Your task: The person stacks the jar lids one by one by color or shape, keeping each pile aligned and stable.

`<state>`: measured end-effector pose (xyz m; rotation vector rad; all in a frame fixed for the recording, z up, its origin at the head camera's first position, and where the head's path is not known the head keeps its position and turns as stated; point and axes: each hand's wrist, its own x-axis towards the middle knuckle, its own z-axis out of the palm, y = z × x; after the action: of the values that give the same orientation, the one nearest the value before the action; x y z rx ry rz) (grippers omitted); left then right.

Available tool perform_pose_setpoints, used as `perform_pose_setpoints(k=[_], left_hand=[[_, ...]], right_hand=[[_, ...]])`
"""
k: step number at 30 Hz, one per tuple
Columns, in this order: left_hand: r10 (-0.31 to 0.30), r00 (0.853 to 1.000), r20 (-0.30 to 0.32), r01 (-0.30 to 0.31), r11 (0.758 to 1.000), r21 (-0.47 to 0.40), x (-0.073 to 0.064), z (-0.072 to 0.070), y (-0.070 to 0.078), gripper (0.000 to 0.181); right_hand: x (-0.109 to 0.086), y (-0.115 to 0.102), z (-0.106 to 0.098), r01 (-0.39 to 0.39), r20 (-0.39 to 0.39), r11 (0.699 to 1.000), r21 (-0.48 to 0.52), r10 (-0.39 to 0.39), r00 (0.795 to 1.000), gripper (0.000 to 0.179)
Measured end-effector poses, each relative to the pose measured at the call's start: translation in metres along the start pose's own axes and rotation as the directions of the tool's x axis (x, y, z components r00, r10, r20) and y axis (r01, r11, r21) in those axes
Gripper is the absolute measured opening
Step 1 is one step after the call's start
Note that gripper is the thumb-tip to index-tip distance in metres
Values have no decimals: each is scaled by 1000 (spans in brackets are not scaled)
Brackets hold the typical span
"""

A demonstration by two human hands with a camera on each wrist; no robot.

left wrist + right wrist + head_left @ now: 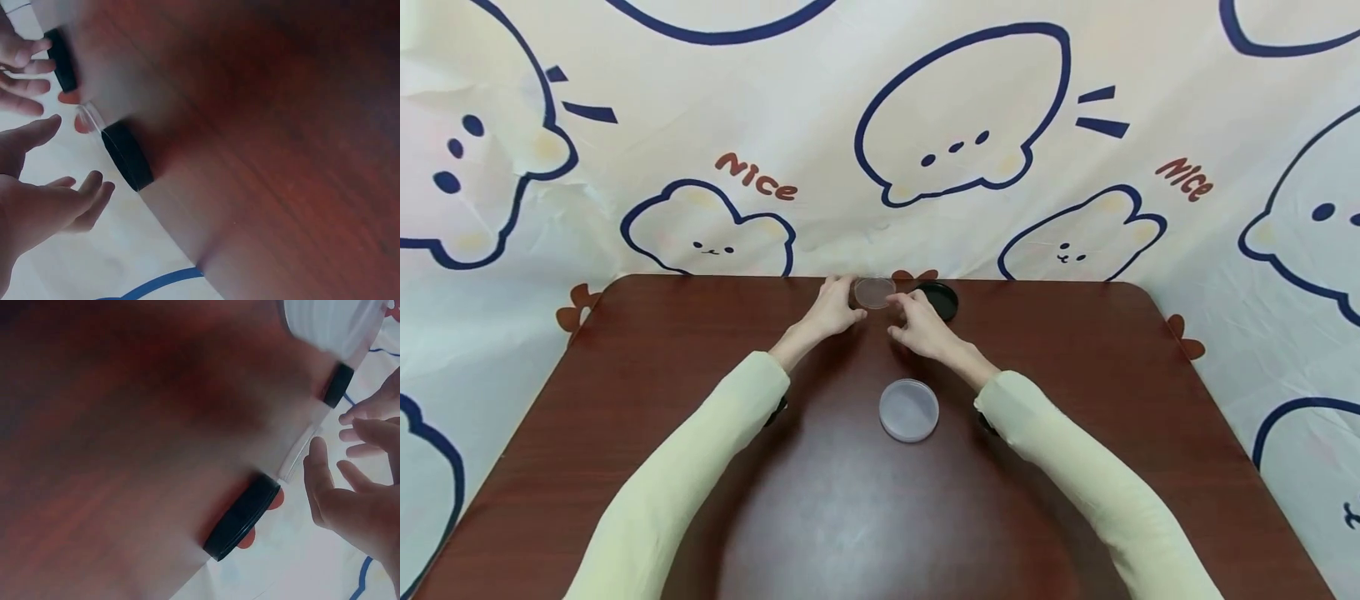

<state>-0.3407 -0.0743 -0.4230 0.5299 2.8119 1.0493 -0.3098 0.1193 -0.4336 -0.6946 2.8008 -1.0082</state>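
At the table's far edge, a clear shallow round dish (875, 293) lies between the two hands. My left hand (833, 308) is just left of it, thumb and fingers spread, with nothing in its grasp. Below that hand is a black round lid-like disc (128, 156), hidden from the head view. My right hand (921, 327) hovers right of the clear dish, fingers loosely bent and holding nothing. A second black round disc (940, 300) sits just beyond it, partly covered by the hand. Both wrist views show the clear dish (297, 453) between the two black discs.
Nearer the person, a translucent whitish round dish (909, 410) lies on the brown table (820, 517). It looms large at the top of the right wrist view. A patterned cloth backdrop (820, 100) rises right behind the table's far edge.
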Motion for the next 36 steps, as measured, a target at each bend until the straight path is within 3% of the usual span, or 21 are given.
perform_pose_setpoints(k=[6, 10, 18, 25, 31, 36], left_hand=[[-29, 999, 40, 27, 997, 69, 17, 0, 3, 74], [-43, 996, 73, 37, 995, 88, 26, 5, 0, 81], [-73, 990, 122, 52, 984, 173, 35, 11, -13, 72], [-68, 990, 127, 43, 981, 190, 40, 6, -12, 70], [-52, 988, 144, 27, 985, 170, 46, 4, -8, 70], [-12, 994, 110, -4, 990, 140, 49, 2, -13, 70]], right_hand=[[18, -1, -4, -31, -61, 999, -41, 29, 998, 54], [28, -2, -2, -101, -93, 993, -64, 95, 991, 56], [46, -2, 8, -191, -35, 980, -61, 189, 981, 60], [61, -3, 10, -213, 13, 970, -116, 216, 976, 53], [65, 1, 9, -252, 5, 957, -147, 255, 967, 51], [69, 6, 7, -228, -8, 962, -147, 230, 973, 53]])
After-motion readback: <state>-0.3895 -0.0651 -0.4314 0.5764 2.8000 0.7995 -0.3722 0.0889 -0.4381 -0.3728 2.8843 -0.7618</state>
